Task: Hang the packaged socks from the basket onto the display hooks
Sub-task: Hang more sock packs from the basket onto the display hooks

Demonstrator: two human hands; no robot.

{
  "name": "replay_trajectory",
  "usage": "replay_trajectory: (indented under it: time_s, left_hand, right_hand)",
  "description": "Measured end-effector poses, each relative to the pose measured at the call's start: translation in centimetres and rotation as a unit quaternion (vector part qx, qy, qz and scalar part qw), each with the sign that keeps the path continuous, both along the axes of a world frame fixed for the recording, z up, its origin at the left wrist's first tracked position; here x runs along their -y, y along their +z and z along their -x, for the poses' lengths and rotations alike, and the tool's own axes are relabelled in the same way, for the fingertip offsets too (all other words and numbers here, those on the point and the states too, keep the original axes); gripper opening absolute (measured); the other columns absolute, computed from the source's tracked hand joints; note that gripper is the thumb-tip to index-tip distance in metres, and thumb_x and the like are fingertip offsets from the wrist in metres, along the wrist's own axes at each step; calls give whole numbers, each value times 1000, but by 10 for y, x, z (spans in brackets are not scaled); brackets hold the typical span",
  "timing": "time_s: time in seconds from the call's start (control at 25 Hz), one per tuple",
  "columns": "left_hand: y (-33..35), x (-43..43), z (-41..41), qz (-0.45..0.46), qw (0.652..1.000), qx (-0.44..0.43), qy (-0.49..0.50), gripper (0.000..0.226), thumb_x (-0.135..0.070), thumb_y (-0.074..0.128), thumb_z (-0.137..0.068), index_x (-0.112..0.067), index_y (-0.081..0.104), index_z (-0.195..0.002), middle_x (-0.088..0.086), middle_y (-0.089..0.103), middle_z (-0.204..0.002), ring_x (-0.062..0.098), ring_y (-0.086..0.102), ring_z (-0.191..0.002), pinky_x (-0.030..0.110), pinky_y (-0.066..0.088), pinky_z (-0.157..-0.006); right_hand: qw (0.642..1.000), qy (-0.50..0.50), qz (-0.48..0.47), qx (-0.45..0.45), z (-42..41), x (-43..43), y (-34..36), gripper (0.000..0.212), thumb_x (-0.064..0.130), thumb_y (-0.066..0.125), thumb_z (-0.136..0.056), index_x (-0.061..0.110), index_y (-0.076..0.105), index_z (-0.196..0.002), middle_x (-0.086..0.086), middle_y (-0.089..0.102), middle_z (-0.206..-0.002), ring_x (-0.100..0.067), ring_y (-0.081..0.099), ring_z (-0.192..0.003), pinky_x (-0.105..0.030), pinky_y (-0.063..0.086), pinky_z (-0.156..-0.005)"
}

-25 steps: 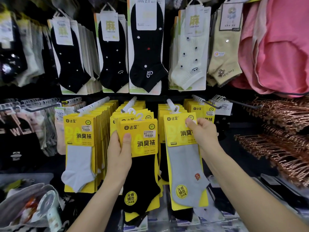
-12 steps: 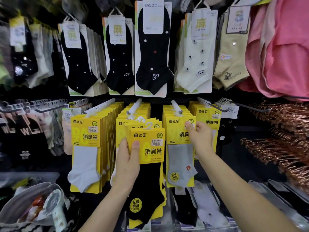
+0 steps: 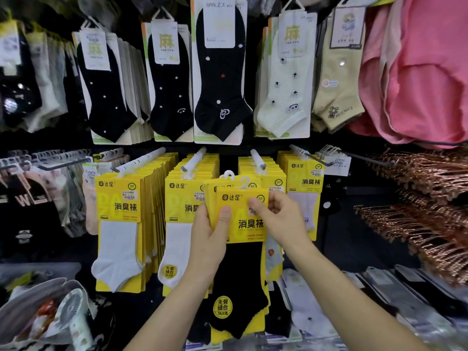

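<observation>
Black sock pack (image 3: 240, 279) on its yellow card sits at centre frame, below and between two white display hooks (image 3: 257, 158), in front of the hanging yellow packs (image 3: 121, 209). The left hand (image 3: 207, 239) grips its left edge, thumb on the card. The right hand (image 3: 281, 219) pinches the card's upper right. More packs seem stacked behind it.

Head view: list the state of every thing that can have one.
black sock packs: held upright in both hands, not yet hung.
left hand: grips the packs, thumb on the front card.
right hand: pinches the front card near its top.
white sock packs: hanging in a row.
</observation>
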State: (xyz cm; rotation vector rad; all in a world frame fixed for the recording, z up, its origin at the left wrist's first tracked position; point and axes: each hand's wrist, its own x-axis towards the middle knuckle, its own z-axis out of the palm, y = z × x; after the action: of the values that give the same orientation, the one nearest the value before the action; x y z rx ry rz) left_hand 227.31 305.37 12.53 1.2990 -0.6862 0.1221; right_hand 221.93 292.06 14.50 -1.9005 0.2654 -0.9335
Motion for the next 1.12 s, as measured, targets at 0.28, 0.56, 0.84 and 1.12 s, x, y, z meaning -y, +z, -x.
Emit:
replay_trajectory:
  time_s: [0.28, 0.56, 0.84, 1.12]
  left_hand:
    - [-3, -7, -13, 28, 997, -52, 46, 13, -36, 44, -95, -33, 56, -99, -16, 64, -104, -2, 60, -96, 22, 47, -79]
    - [-3, -31, -25, 23, 995, -22, 96, 14, -31, 44, -96, -29, 58, -99, -10, 67, -98, -2, 64, -87, 12, 49, -65]
    - [-2, -39, -23, 17, 995, 2, 94, 22, -44, 45, -85, -30, 58, -96, -9, 67, -97, 5, 64, -89, 18, 50, -69]
    - [-1, -39, -20, 17, 996, 14, 86, 23, -44, 45, -84, -31, 59, -97, -9, 69, -95, 4, 65, -87, 18, 50, -68]
  right_hand:
    - [993, 1, -110, 44, 12, 15, 14, 10, 25, 62, -89, 15, 61, -89, 8, 68, -73, -3, 63, -74, -24, 48, -65]
    - [986, -43, -155, 43, -1, 30, 27, 37, 29, 63, -87, -6, 58, -96, -31, 61, -107, -47, 55, -101, -59, 48, -87]
    - [992, -60, -108, 36, -9, 29, 29, 45, 30, 62, -86, -13, 53, -93, -32, 57, -84, -47, 51, -74, -46, 50, -66]
    - [979, -18, -200, 43, -7, 33, 31, 17, 25, 65, -82, 13, 53, -83, -10, 47, -81, -23, 44, -74, -37, 37, -68]
